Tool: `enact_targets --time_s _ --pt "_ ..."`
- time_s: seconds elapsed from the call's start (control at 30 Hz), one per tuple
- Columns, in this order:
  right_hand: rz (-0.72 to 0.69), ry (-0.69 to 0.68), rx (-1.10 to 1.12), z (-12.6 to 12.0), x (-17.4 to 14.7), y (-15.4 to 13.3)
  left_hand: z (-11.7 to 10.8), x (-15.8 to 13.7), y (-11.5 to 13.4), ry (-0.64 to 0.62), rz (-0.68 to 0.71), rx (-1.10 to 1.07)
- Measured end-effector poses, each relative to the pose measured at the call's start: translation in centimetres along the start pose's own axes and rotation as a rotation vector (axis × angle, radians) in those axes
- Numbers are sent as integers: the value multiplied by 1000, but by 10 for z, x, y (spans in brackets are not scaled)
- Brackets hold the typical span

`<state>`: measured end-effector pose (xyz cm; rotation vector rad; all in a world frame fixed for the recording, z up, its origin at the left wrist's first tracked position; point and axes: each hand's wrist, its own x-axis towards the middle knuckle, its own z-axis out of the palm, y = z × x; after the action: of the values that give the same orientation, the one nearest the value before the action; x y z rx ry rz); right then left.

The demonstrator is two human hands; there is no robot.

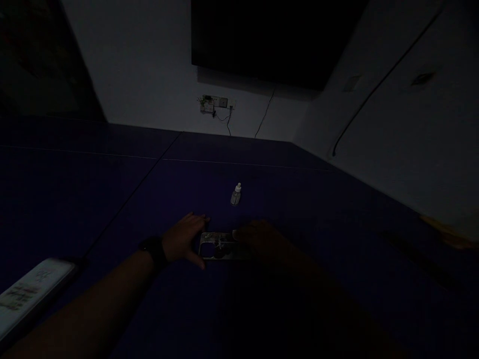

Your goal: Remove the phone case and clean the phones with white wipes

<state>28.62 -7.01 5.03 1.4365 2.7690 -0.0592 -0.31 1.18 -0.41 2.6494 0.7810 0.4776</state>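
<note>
A phone case (220,253) with a patterned back and a large camera cut-out lies flat on the dark blue surface. My left hand (186,237), wearing a dark watch, frames its left end, thumb at the lower corner and fingers at the upper one. Over the right part of the case is my right hand (258,237), deep in shadow with its fingers bent together. A small white piece (235,235) shows at those fingertips; its kind is unclear. Just beyond the case stands a small clear dropper bottle (235,196) with a white top.
A white box-like object with printing (35,286) lies at the left edge. Some yellowish item (447,233) rests by the right wall. At the back, power sockets with cords (217,103) are below a large dark screen (269,40). The room is very dim.
</note>
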Motion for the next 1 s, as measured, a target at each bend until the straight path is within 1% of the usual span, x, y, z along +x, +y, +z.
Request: enact_targets --time_s 0.07,0.13,0.27,0.33,0.47,0.53,0.67,0.77,0.87,0.93,1.0 --pt "27 8 -1 0 -1 2 0 0 0 12 4 -6" --pt "25 -8 2 -3 -2 6 0 0 1 19 11 -10" --pt "-57 -59 17 -8 -3 6 0 0 2 13 8 -8" --pt "-86 -52 18 -6 -2 3 0 1 2 13 1 -6" --pt "-4 0 -18 -1 -1 4 0 1 2 6 -1 -6" --pt "28 -23 -30 -3 -4 9 0 0 2 5 2 -6" --pt "-1 -96 -29 -14 -9 15 0 0 2 20 7 4" --pt "-25 -60 -6 -17 -10 11 1 0 1 17 11 2" --pt "4 -22 -30 -17 -9 9 1 0 0 17 13 0" --pt "2 -41 -52 -16 -8 10 0 0 0 13 12 2" --pt "-34 -63 -45 -15 -8 12 0 0 0 5 10 3"
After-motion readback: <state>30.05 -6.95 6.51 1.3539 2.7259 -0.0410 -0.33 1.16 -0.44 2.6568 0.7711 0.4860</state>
